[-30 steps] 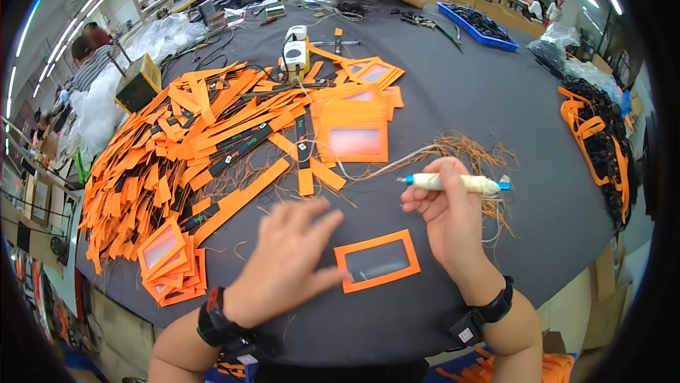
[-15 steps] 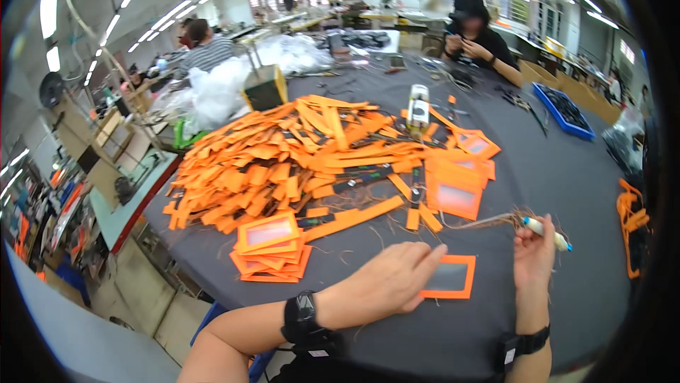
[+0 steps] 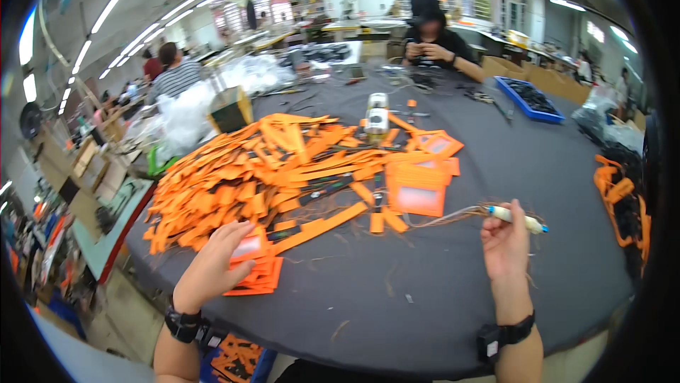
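Note:
My left hand (image 3: 212, 267) is over a stack of orange rectangular frames with clear windows (image 3: 265, 278) at the left front of the table. Its fingers and thumb are spread, with the top frame's window showing between them; whether they touch it is hard to tell. Toward the right, my right hand (image 3: 506, 247) is closed around a white tube-shaped tool with blue ends (image 3: 525, 221), raised over the table. A thin pale cord (image 3: 446, 214) runs left from that tool, with loose brown threads around it.
A big heap of orange strips (image 3: 234, 177) covers the left middle. More windowed frames (image 3: 419, 188) lie right of it, near a white bottle (image 3: 377, 117). A blue tray (image 3: 530, 99) stands far right, and orange-and-black pieces (image 3: 618, 195) at the right edge. A co-worker (image 3: 435, 39) sits opposite.
My left hand has moved left from the single frame in front of me to the stack, and that frame is gone from its spot. My right hand still holds the tool. The view has shifted.

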### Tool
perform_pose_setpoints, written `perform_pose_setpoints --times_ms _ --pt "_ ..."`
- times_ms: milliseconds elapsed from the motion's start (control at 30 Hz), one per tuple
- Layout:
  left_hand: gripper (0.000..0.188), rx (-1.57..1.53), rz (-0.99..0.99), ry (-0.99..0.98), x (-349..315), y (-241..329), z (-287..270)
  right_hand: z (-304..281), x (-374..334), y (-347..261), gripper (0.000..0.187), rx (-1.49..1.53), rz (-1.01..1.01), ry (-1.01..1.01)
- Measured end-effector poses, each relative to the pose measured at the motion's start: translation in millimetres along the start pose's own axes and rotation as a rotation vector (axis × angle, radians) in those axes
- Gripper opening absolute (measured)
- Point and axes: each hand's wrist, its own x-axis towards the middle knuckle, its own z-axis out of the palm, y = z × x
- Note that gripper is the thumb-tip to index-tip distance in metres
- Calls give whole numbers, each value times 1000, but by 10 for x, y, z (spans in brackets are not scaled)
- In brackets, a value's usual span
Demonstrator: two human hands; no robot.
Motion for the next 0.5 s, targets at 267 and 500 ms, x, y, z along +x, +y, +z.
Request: perform_pose_setpoints --times_ms 267,500 --pt "52 -184 600 -272 1524 1142 788 -294 240 -436 23 53 -141 129" --pt "100 122 398 -286 2651 1303 1626 -319 177 -648 23 220 -76 138"
